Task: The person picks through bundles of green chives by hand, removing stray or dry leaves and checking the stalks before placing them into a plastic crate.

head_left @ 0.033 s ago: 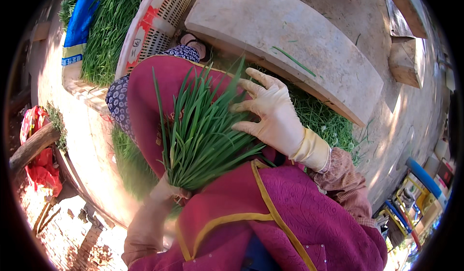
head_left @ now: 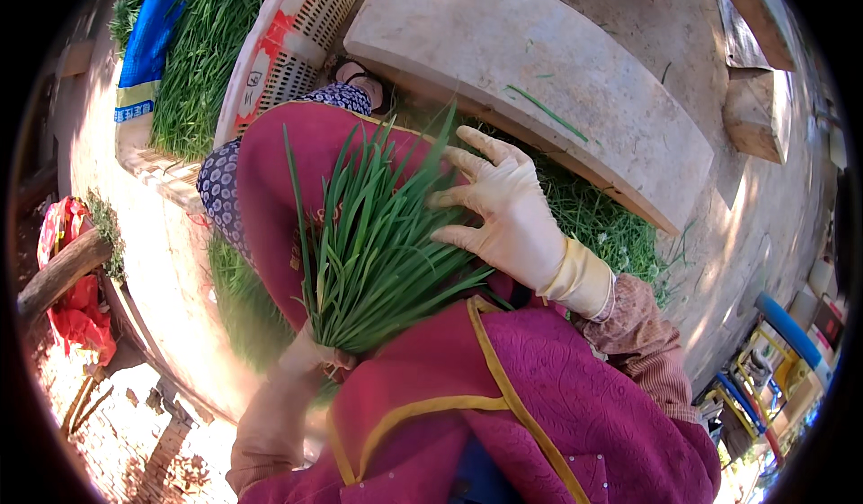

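Observation:
A fanned bunch of long green garlic chives (head_left: 382, 243) lies over my lap, across a dark red apron (head_left: 575, 387) with yellow trim. My left hand (head_left: 310, 356), gloved and slightly blurred, is closed around the gathered lower end of the bunch; the leaves cover part of its fingers. At the right side of the leaves, my right hand (head_left: 508, 212) in a pale rubber glove has its fingers apart and curved. Its fingertips are beside the outer blades, some of them smeared by motion.
Ahead stands a low stone-like bench (head_left: 530, 63) with a loose blade on it. Cut greens (head_left: 602, 225) lie beneath its near edge. A red-and-white plastic basket (head_left: 270, 63) is at the front left, beside heaped chives (head_left: 207, 63) and a blue sheet (head_left: 153, 36). A red bag (head_left: 81, 311) lies far left.

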A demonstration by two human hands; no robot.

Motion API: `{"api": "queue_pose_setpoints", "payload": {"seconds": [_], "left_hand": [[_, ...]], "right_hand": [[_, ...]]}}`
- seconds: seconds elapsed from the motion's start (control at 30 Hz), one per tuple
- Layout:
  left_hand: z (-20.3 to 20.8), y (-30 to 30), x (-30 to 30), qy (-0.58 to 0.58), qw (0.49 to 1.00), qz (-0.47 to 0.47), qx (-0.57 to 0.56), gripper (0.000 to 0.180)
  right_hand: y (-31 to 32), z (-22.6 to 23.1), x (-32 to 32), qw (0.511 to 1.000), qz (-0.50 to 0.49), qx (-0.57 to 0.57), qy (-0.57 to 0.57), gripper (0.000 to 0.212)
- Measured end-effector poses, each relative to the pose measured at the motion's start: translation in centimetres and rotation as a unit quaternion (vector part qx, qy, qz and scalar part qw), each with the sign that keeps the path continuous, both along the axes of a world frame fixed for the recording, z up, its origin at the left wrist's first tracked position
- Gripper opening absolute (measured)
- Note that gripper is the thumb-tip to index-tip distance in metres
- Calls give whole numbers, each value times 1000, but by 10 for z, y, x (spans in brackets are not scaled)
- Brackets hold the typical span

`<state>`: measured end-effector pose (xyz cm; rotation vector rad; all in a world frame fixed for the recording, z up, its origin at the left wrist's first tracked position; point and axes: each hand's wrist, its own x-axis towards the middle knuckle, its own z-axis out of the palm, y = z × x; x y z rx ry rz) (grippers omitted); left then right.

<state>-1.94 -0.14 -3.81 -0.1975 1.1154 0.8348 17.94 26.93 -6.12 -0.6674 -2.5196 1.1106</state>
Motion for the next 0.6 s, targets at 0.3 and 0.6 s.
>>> {"api": "queue_pose_setpoints", "payload": {"seconds": [0.3,0.6], "left_hand": [[3,-4,-1,3,1000,0,-5,93],[3,-2,-3,2,1000,-7,-5,93]], "right_hand": [[-10,-4,-6,999,4,32,10,22],[-14,-10,-11,990,-92,-44,93,8]]}}
